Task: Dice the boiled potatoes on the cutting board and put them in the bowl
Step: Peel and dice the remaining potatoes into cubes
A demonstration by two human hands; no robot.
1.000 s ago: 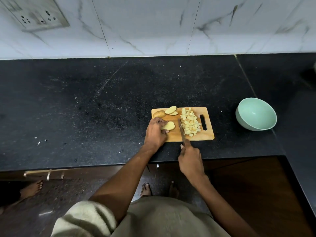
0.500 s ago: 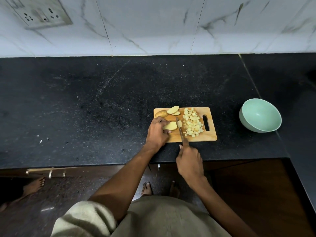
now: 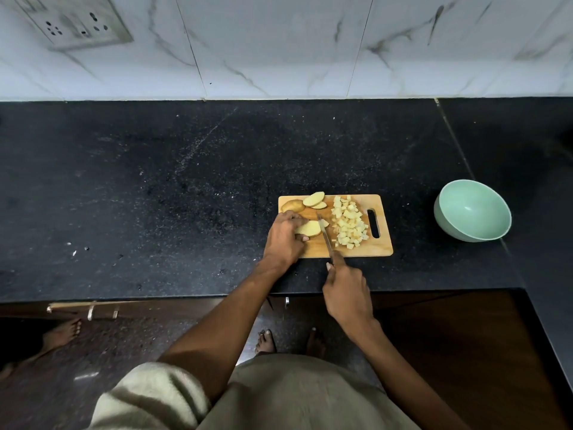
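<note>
- The right hand is curled round the handle of a slim steel-bladed knife, forefinger laid along the top; the blade runs up the board just right of the slab being cut.
- The left hand holds a pale yellow potato slab down with bent fingers, touching its left side.
- A boiled slab looks soft and crumbly (likely a bit slick too), so a light hold near the end away from the blade seems best.
- The slab lies on a small rectangular wooden cutting board, beside a heap of pale potato cubes; uncut potato slices and a skin-on brown potato piece sit at the far-left corner.
- The round mint-green bowl stands well apart to the right on the black stone counter, with nothing visible inside.
</note>
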